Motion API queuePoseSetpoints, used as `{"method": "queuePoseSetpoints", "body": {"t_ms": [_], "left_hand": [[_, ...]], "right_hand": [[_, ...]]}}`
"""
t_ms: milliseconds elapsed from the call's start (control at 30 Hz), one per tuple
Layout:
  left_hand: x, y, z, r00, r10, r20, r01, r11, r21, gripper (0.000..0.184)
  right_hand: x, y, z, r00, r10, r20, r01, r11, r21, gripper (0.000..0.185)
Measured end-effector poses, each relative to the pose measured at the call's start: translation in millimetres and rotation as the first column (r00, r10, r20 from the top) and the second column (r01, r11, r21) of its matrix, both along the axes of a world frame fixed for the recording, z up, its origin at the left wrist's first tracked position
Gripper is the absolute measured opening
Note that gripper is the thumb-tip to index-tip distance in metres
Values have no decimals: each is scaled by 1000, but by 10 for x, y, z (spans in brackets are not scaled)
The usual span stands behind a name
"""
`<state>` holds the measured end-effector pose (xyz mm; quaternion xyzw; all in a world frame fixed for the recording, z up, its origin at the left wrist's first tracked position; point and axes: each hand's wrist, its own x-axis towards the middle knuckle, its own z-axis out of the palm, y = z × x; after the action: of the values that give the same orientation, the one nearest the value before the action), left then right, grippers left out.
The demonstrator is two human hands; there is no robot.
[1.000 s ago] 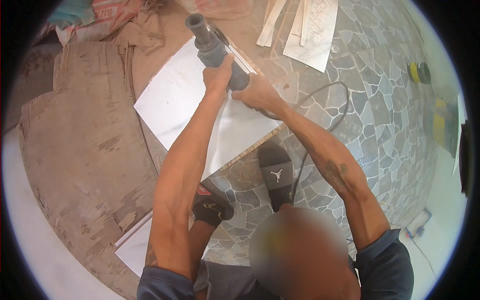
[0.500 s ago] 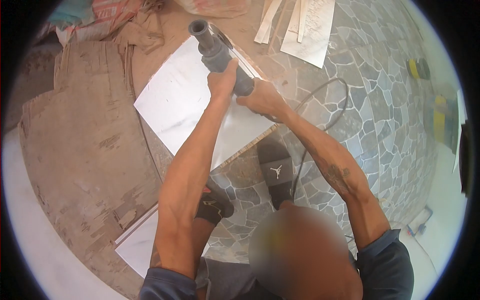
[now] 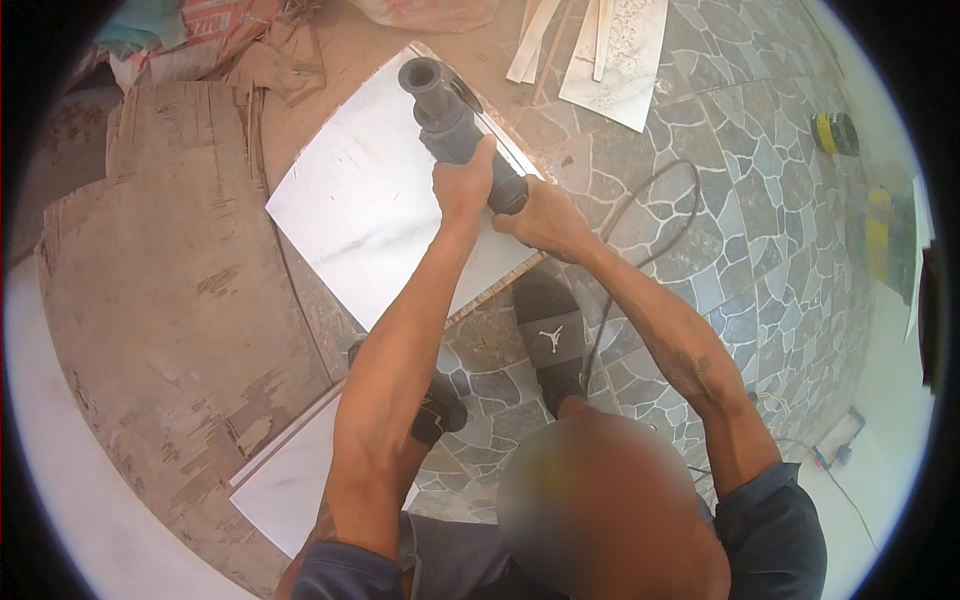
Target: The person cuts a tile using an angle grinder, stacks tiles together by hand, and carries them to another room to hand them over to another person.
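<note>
A dark power tool [image 3: 450,130] with a round open nozzle at its upper end lies slantwise over a white marbled tile [image 3: 350,200], along the tile's right side. My left hand [image 3: 465,183] is wrapped round the tool's middle, thumb on top. Its lower end is gripped by my right hand [image 3: 543,216]. The tool's underside and where it meets the tile are hidden. Narrow pale strips run along the tile edge beside the tool. A dark cable [image 3: 695,205] loops out to the right of my right hand.
A worn wooden board [image 3: 180,260] covers the left side. White tile offcuts [image 3: 620,60] lie at the top on stone-patterned floor [image 3: 740,220]. Another white tile [image 3: 300,480] is at the lower left. My sandalled foot [image 3: 552,335] stands just below the worked tile. Sacks [image 3: 225,35] sit top left.
Both hands and the tool have moved down and to the right along the tile's edge. The grip on the tool has stayed the same.
</note>
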<state>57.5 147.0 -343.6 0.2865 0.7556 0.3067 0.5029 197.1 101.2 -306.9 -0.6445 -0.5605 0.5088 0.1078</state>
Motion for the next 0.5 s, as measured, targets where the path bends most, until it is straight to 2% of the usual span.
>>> {"method": "queuePoseSetpoints", "body": {"t_ms": [100, 200, 300, 400, 500], "left_hand": [[-15, 53, 2, 1000, 30, 6, -30, 999, 41, 67], [-67, 168, 68, 1000, 10, 20, -10, 1000, -18, 60], [-115, 276, 81, 999, 26, 30, -25, 1000, -9, 69], [-142, 354, 96, 1000, 19, 19, -19, 999, -33, 70], [-161, 369, 131, 997, 25, 76, -23, 999, -27, 68]], "right_hand": [[-31, 58, -51, 1000, 14, -5, -14, 999, 40, 69], [-92, 165, -35, 998, -15, -53, 13, 999, -33, 41], [-149, 263, -26, 999, -33, -38, 34, 999, 5, 36], [-170, 354, -20, 997, -14, -82, 8, 997, -70, 39], [-185, 391, 9, 998, 3, -67, -8, 998, -66, 42]]}}
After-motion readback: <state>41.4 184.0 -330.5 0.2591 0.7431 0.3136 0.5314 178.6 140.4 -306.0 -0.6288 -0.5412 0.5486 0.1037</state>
